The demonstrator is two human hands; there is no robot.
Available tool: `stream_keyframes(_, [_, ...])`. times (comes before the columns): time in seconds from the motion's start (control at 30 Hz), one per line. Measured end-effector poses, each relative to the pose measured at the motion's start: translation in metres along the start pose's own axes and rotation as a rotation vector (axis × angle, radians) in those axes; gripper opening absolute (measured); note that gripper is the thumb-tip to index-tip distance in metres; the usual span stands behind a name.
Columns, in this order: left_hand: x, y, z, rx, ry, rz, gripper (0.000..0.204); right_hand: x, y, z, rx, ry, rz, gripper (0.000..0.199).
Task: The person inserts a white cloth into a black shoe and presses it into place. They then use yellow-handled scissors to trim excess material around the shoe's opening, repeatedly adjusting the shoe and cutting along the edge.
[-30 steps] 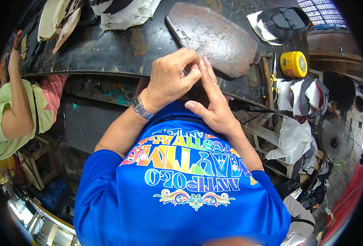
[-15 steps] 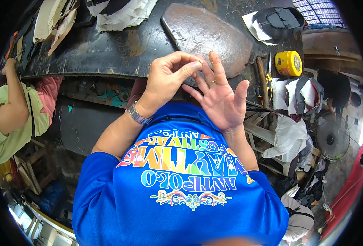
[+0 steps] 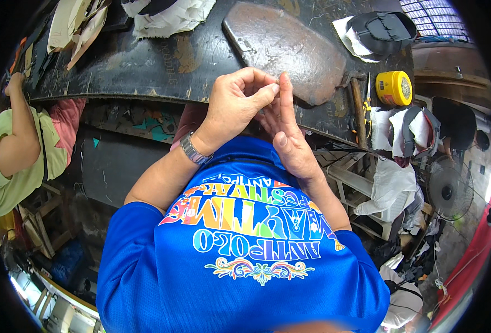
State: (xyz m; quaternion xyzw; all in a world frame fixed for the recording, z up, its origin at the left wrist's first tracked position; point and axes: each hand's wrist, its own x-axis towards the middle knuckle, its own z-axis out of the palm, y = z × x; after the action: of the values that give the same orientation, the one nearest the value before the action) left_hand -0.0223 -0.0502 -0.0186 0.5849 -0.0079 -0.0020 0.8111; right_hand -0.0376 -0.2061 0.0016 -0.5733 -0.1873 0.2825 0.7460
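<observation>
Above the table's near edge, my left hand [image 3: 230, 105] is closed in a pinch, thumb against index finger. Whatever sits in the pinch, if anything, is too small to name. The pinching fingertips meet the index fingertip of my right hand [image 3: 296, 151], whose fingers are stretched out and turned edge-on, the thumb apart. A wristwatch [image 3: 193, 150] with a metal band is on my left wrist. Just beyond both hands lies a flat, brown-grey slab [image 3: 284, 47] on the dark table [image 3: 145, 72].
Right of the slab are a hammer [image 3: 358, 108], yellow-handled scissors [image 3: 368, 100], a yellow tub [image 3: 393, 87] and black-and-white shoe uppers [image 3: 417, 130]. A black piece [image 3: 381, 32] lies at far right. White fabric [image 3: 173, 19] is at the back. Another person [image 3: 21, 147] works at left.
My right hand has turned from palm facing up to edge-on, its fingers drawn together. My left hand has shifted slightly right, still pinching at the right index fingertip.
</observation>
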Motion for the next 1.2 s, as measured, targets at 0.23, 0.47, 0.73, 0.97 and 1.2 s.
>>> stream_keyframes(0.23, [0.001, -0.002, 0.005, -0.009, -0.07, -0.025, 0.011, -0.004, 0.003, -0.001, 0.198, 0.083, 0.115, 0.104])
stream_keyframes(0.47, [-0.008, 0.003, 0.002, -0.247, -0.367, -0.168, 0.016, -0.002, 0.005, -0.02, 1.075, 0.117, -0.018, 0.083])
stream_keyframes(0.73, [-0.021, 0.017, -0.076, -0.341, 0.047, -0.022, 0.023, -0.011, -0.013, -0.041, 1.098, 0.168, -0.057, 0.079])
stream_keyframes(0.97, [-0.052, 0.027, -0.139, 0.109, 0.437, 0.184, 0.011, -0.004, -0.005, -0.04, 1.183, 0.162, 0.019, 0.077])
stream_keyframes(1.2, [-0.065, 0.02, -0.149, 0.375, 0.47, 0.178, 0.017, -0.003, -0.002, -0.035, 1.123, 0.15, 0.057, 0.08])
